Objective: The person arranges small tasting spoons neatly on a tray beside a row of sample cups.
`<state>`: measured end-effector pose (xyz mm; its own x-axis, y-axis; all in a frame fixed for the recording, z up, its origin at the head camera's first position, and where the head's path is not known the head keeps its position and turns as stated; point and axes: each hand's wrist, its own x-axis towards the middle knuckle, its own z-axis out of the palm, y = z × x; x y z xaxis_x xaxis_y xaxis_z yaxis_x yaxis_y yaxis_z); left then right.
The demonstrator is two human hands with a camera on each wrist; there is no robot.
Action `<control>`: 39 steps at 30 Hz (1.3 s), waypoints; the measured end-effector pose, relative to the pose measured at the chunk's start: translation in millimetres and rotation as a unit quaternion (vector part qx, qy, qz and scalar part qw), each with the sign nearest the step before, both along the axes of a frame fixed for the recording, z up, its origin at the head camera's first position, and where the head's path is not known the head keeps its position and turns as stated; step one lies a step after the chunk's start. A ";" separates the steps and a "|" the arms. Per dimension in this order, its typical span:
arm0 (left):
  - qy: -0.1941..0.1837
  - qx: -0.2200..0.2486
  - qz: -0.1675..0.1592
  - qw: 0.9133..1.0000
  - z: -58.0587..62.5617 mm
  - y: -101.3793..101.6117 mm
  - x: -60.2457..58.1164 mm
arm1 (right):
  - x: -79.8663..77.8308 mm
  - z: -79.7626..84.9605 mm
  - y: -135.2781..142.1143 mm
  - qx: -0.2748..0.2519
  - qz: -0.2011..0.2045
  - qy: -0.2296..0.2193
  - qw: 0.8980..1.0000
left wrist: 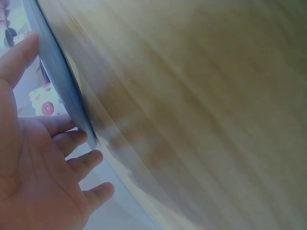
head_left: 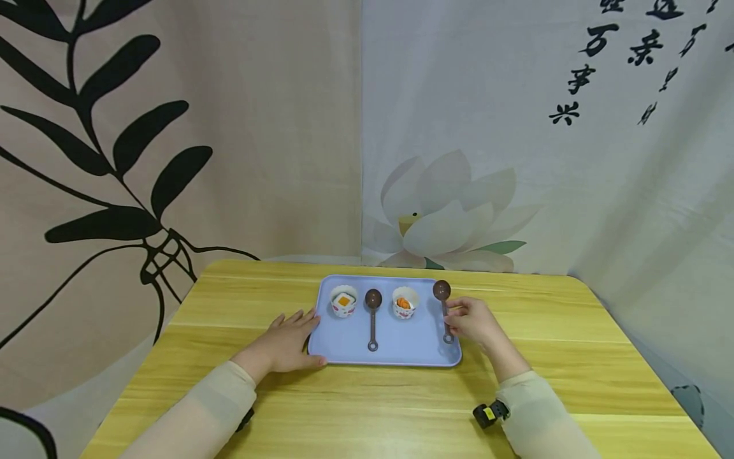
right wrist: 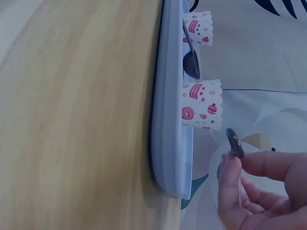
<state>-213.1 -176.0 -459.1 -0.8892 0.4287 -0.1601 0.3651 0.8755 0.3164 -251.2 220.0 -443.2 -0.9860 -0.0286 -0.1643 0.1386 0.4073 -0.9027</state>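
Observation:
A light blue tray lies on the table. My left hand touches its left end, thumb at the front edge and fingers spread along the side. At the right end, my right hand pinches the handle of a brown spoon, its bowl pointing away; the handle's end shows between thumb and finger in the right wrist view. Another brown spoon lies mid-tray, between two patterned paper cups. The left cup holds an orange-and-white piece, the right cup orange pieces.
The yellow wood-grain table extends around the tray on all sides. Behind it hang curtains printed with leaves, a lotus and dark characters. A small black device sits at the right wrist.

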 end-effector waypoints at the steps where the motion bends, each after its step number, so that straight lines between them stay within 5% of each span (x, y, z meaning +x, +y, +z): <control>1: 0.000 0.001 0.000 1.000 0.0 0.1 -0.2 | -0.4 -0.3 -0.9 0.000 0.000 -0.001 1.000; 39: -0.001 -0.005 0.003 1.000 -1.0 0.9 -1.9 | -14.6 -19.6 -14.3 0.026 0.010 -0.020 0.999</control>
